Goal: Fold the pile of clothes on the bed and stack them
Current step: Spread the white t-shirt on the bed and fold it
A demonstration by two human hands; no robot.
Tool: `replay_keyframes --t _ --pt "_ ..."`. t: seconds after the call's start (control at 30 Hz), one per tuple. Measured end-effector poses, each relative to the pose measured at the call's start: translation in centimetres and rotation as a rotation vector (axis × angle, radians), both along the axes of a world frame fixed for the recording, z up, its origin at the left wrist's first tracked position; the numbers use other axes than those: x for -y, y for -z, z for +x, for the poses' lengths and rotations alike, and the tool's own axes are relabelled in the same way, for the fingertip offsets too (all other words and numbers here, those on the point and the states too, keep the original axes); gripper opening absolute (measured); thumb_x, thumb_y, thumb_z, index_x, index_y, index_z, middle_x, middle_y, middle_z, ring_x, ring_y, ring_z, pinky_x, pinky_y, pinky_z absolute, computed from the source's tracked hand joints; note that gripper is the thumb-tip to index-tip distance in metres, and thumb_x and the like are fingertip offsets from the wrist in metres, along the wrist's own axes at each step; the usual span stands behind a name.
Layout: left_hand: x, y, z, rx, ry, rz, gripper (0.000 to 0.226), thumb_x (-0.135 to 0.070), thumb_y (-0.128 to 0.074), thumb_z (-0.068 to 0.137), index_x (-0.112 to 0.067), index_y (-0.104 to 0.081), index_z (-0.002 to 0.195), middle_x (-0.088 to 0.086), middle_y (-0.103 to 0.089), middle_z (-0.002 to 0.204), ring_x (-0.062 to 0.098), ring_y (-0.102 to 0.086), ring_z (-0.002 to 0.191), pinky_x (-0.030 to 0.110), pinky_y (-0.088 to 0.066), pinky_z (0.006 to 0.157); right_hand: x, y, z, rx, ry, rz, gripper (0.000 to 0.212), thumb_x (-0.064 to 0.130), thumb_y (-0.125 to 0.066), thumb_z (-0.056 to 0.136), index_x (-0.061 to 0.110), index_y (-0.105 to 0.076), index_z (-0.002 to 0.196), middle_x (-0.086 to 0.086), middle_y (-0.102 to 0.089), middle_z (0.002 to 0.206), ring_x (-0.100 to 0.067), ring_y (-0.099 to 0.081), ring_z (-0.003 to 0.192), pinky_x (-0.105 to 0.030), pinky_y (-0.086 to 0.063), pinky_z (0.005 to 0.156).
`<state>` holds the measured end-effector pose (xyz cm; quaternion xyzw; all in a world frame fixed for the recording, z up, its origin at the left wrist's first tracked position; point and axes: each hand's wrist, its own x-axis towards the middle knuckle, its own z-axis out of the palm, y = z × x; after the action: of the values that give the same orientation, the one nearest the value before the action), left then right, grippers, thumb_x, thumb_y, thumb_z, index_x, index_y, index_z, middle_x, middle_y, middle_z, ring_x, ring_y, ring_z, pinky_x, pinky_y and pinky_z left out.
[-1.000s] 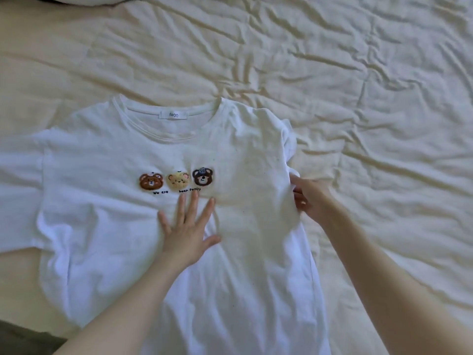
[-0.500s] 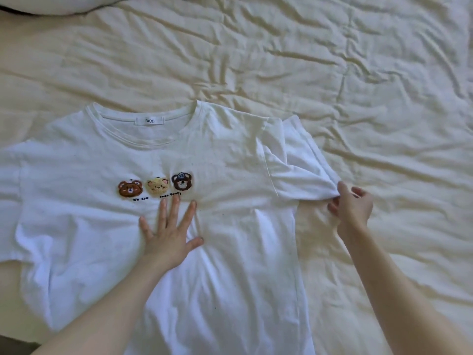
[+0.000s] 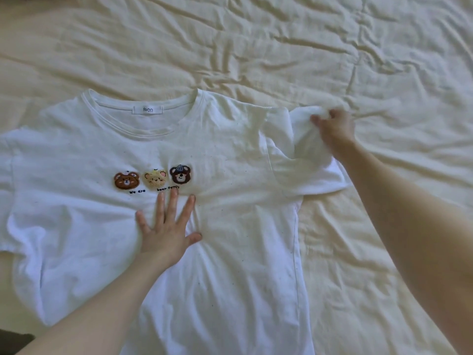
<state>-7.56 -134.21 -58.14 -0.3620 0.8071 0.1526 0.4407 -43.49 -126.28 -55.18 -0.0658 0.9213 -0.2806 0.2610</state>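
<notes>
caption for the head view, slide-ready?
Left hand presses flat on white bear T-shirt while right hand grips its sleeve on the bed.

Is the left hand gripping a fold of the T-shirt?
No: the left hand lies flat with fingers spread on the front of the white T-shirt, just below the bear patches.

The left hand (image 3: 166, 226) lies palm down with fingers straight and spread, thumb out to the right, its forearm running back toward the lower left. The right hand (image 3: 335, 129) is blurred, fingers curled around a bunch of white cloth at its fingertips, arm stretched from the lower right.
</notes>
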Motion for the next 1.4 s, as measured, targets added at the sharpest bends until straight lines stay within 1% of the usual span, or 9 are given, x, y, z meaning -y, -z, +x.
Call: replay_keyframes --t 0.07,0.17,0.47,0.63,0.77,0.97,1.1,1.2,1.4 --pt "-0.1 0.1 0.0 -0.004 0.004 -0.010 0.084 -0.068 -0.022 0.088 -0.034 0.049 0.119 -0.002 0.061 0.121 0.026 0.040 0.132 0.067 0.004 0.106 -0.8 -0.4 -1.0 -0.168 0.169 0.015 0.039 0.030 -0.049 0.093 0.004 -0.054 0.122 -0.017 -0.056 0.124 -0.029 -0.049 0.118 -0.031 -0.037 0.092" --pt "-0.1 0.2 0.0 -0.017 0.004 -0.022 0.084 -0.068 -0.021 0.087 -0.034 0.049 0.118 -0.002 0.062 0.120 0.026 0.040 0.133 0.067 0.003 0.106 -2.9 -0.7 -2.3 -0.196 0.355 -0.063 0.036 0.032 -0.049 0.093 0.005 -0.053 0.118 -0.012 -0.057 0.117 -0.028 -0.051 0.114 -0.032 -0.037 0.094" --pt "0.4 -0.7 0.4 -0.133 0.011 0.023 0.083 -0.065 -0.027 0.090 -0.031 0.040 0.126 -0.004 0.050 0.133 0.026 0.033 0.137 0.066 0.002 0.106 -9.5 -1.4 10.4 -0.175 0.231 -0.025 0.045 0.024 -0.049 0.095 0.000 -0.043 0.133 -0.019 -0.044 0.134 -0.029 -0.038 0.127 -0.032 -0.025 0.105" --pt "-1.2 -3.1 4.4 -0.488 -0.099 0.007 0.059 -0.032 -0.036 0.099 -0.027 -0.006 0.150 -0.001 0.008 0.158 0.020 0.007 0.146 0.046 -0.004 0.115 -14.0 -2.9 21.7 -0.148 0.154 0.017 0.041 0.016 -0.055 0.092 -0.001 -0.047 0.129 -0.019 -0.048 0.129 -0.032 -0.041 0.122 -0.036 -0.029 0.103" --pt "-4.5 -5.8 10.6 -0.744 -0.361 -0.117 0.039 -0.007 -0.041 0.097 -0.009 -0.047 0.136 0.011 -0.035 0.148 0.026 -0.026 0.140 0.039 -0.019 0.113 -16.4 -3.3 28.5 -0.065 0.045 0.118 0.034 0.015 -0.058 0.090 0.002 -0.054 0.121 -0.018 -0.051 0.123 -0.033 -0.045 0.114 -0.042 -0.035 0.098" --pt "-4.5 -6.4 21.0 -0.743 -1.031 -0.443 0.038 -0.006 -0.046 0.095 -0.001 -0.042 0.133 0.022 -0.042 0.131 0.034 -0.037 0.124 0.045 -0.035 0.100 -17.4 -3.6 32.5 -0.183 -0.025 0.276 0.036 0.012 -0.054 0.091 0.001 -0.050 0.125 -0.023 -0.047 0.131 -0.040 -0.041 0.119 -0.048 -0.031 0.096" --pt "-2.8 -5.2 24.5 -0.801 -1.558 -0.069 0.041 -0.022 -0.048 0.097 -0.008 -0.040 0.135 0.012 -0.049 0.133 0.029 -0.052 0.116 0.037 -0.044 0.093 -16.9 -3.4 36.5 -0.314 -0.464 0.346 0.054 0.023 -0.053 0.093 0.008 -0.036 0.143 -0.017 -0.024 0.153 -0.034 -0.020 0.142 -0.049 -0.013 0.113" --pt "-2.3 -4.5 25.8 -0.907 -1.585 0.143 0.034 -0.024 -0.052 0.096 -0.009 -0.050 0.126 0.009 -0.059 0.121 0.027 -0.057 0.110 0.042 -0.047 0.096 -16.2 -2.5 40.6 -0.231 -0.680 0.354 0.057 0.034 -0.042 0.098 0.017 -0.022 0.148 -0.009 -0.009 0.158 -0.028 -0.003 0.146 -0.048 -0.003 0.116" --pt "-2.9 -3.6 28.0 -0.977 -1.691 0.250 0.008 -0.013 -0.056 0.093 -0.008 -0.057 0.087 0.007 -0.063 0.092 0.024 -0.061 0.092 0.035 -0.051 0.086 -16.2 -1.0 45.5 -0.097 -0.709 0.412 0.059 0.037 -0.035 0.099 0.023 -0.011 0.150 -0.005 0.010 0.158 -0.026 0.013 0.144 -0.050 -0.004 0.117"
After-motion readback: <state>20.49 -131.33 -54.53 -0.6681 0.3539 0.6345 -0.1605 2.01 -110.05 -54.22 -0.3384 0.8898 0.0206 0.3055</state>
